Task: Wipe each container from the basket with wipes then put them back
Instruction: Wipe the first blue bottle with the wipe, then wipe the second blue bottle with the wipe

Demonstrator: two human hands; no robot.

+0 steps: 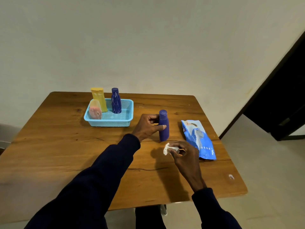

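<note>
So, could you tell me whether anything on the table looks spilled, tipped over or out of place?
Nothing stands out. The one bottle outside the basket stands upright, gripped by the left hand; the right hand holds a crumpled wipe, and the wipes pack lies flat nearby. No spill shows.

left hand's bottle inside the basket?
No, the blue bottle stands on the table outside the basket, with the left hand holding it.

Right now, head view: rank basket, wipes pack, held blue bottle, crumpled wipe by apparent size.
1. basket
2. wipes pack, nearer the camera, so a close call
3. blue bottle
4. crumpled wipe, partly hidden in the right hand
</note>
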